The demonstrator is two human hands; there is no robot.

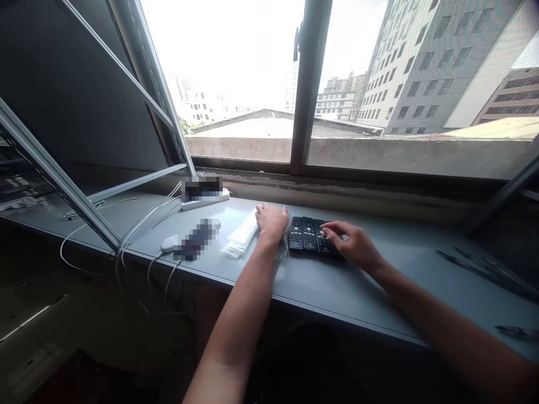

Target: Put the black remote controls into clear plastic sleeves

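Three black remote controls (pixel 309 234) lie side by side on the grey window ledge (pixel 320 280). My right hand (pixel 351 242) rests on the rightmost remote, fingers bent over its buttons. My left hand (pixel 272 221) lies palm down just left of the remotes, fingers curled over the edge of a stack of clear plastic bags (pixel 241 235). Whether the left hand grips a bag is hidden by the hand itself.
A white power strip (pixel 205 199) with white cables (pixel 143 224) sits at the back left of the ledge. A white mouse-like device (pixel 167 243) and a blurred dark object (pixel 196 240) lie left of the bags. An open window frame (pixel 54 174) slants over the left side.
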